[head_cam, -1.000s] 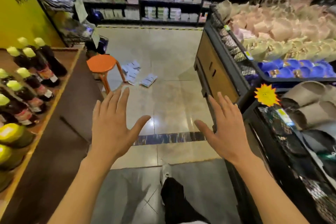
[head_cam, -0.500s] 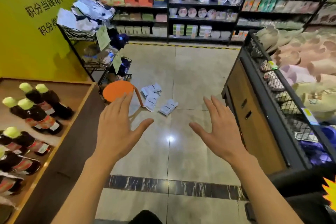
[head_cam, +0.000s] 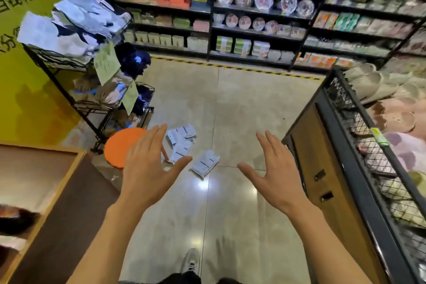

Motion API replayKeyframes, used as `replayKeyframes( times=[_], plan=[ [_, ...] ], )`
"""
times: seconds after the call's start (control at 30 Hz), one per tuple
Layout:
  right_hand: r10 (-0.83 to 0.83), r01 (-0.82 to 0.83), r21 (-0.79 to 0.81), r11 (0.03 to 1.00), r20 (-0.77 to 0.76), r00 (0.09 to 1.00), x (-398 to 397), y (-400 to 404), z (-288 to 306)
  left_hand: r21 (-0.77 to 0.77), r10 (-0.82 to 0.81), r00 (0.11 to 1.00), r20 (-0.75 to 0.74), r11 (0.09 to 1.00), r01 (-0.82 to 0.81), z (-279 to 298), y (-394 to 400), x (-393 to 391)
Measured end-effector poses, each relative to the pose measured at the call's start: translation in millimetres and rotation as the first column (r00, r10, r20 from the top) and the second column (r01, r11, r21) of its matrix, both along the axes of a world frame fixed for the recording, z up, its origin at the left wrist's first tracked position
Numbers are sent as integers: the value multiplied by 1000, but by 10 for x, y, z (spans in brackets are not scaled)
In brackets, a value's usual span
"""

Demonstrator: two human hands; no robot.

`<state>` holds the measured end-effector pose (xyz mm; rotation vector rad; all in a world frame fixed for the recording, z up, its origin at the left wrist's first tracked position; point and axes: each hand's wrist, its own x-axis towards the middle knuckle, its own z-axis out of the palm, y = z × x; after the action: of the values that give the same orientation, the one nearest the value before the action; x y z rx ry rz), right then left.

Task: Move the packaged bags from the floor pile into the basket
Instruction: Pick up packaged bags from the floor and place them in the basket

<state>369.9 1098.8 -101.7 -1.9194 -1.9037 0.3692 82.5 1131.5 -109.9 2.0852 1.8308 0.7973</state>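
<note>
Left hand: the left hand (head_cam: 147,168) is held out in the air, fingers spread and straight, and it holds nothing.
Right hand: the right hand (head_cam: 276,175) is the same, spread wide with the thumb out, empty.
Packaged bags: the packaged bags (head_cam: 184,143) lie loose on the floor (head_cam: 242,110) beyond both hands, between them and a little nearer to the left one; one separate packet (head_cam: 204,163) lies just past the left thumb.
Stool: an orange stool (head_cam: 119,146) stands just beside the pile, partly behind the left hand.
Basket: probably the wire rack (head_cam: 101,104) beyond the left hand (I cannot tell which tier is meant).
Handling: the bags look flat, light and soft, probably with slippery film, so several may slide apart.
Where to hold: I would pinch a packet by its edge, or squeeze a small stack between both palms.
</note>
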Motion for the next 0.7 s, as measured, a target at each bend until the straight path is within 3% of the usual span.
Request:
replayKeyframes(
  times=[0.27,0.7],
  plan=[
    [-21,21,-58,998,-14,1000,257,1411,-139,-100,-78,992,96,991,87,-290,1506,133],
    [32,-41,-197,980,-48,998,743,3903,-770,-201,-50,998,-48,979,40,-738,3870,652]
  ],
)
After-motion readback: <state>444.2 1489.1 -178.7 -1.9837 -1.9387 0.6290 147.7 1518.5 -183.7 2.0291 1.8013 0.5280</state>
